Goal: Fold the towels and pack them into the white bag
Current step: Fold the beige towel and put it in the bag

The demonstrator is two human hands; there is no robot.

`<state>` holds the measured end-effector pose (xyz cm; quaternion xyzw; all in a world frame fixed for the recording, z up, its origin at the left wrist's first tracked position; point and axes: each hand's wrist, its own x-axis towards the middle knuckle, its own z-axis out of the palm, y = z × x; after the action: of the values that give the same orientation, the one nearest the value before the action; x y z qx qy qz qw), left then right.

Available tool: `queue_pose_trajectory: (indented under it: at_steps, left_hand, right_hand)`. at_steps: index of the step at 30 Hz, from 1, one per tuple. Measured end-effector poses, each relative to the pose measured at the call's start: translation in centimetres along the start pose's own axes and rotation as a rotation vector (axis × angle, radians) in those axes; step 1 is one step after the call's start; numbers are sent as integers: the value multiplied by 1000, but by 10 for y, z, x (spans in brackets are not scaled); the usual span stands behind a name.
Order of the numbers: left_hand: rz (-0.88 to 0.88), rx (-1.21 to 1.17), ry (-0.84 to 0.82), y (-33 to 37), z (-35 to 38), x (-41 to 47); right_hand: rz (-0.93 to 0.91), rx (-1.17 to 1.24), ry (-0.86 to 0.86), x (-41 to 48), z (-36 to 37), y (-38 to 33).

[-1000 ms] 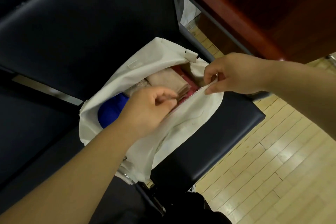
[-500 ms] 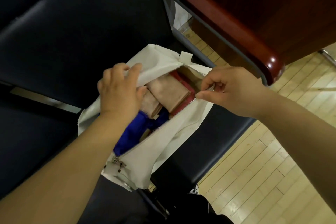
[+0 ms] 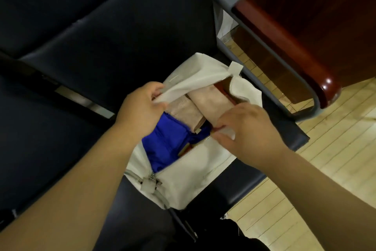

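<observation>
Head camera, and there's your white fabric zip bag [image 3: 195,171] lying on the dark padded chair seat [image 3: 250,183], mouth gaping wide along the zip. Inside, at the far right end, two folded beige towels [image 3: 205,102] sit side by side, angled across the opening. A bright blue towel [image 3: 162,145] is bunched in the near left half, and a sliver of something red [image 3: 223,90] shows against the far right wall. The metal zip pull [image 3: 153,179] rests at the near left end of the opening.

Half a second back, your left hand lay over the far flap with its fingers spread on top; now it has that flap bunched and drawn back to the left, so more blue cloth shows. Your right hand has slid left along the near edge, from the far right end of the zip to about the middle of the opening.

Your left hand [image 3: 140,112] reaches in from the near left, fingers and thumb curled tight round the far flap. Your right hand [image 3: 252,130] comes in from the near right, knuckles up, thumb and fingertips pinching the near rim of the bag just beside the beige towels. Beyond, the red-brown wooden armrest [image 3: 284,37] runs above the pale plank floor [image 3: 335,149].
</observation>
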<state>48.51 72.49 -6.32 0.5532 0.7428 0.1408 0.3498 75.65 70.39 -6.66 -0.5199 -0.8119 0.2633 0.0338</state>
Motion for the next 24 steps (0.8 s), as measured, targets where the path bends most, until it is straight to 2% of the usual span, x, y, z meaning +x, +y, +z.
queue_pose_trajectory:
  at_steps: [3,6,8,12,16,20,24]
  left_hand:
    - [-136,109,163,-42,-4,-55]
    - [-385,-20,172,-76,6,-105]
    - [-473,-113,161,-90,17,-126]
    - [-500,-251,187,-92,33,-147]
    - [-445,-241,199,-83,45,-168]
    - [-549,-390,150,-70,58,-186]
    - [-648,-567,217,-65,66,-186]
  right_hand:
    - [-146,14,-186,-1,25,-39]
    - [-211,-26,-309,-1,50,-68]
    - [-243,-42,-352,-1,68,-81]
    - [-262,-22,-348,-1,83,-96]
    - [-159,120,-379,-11,80,-98]
    - [-88,271,-340,-23,76,-99]
    - [-84,270,-320,-30,82,-98]
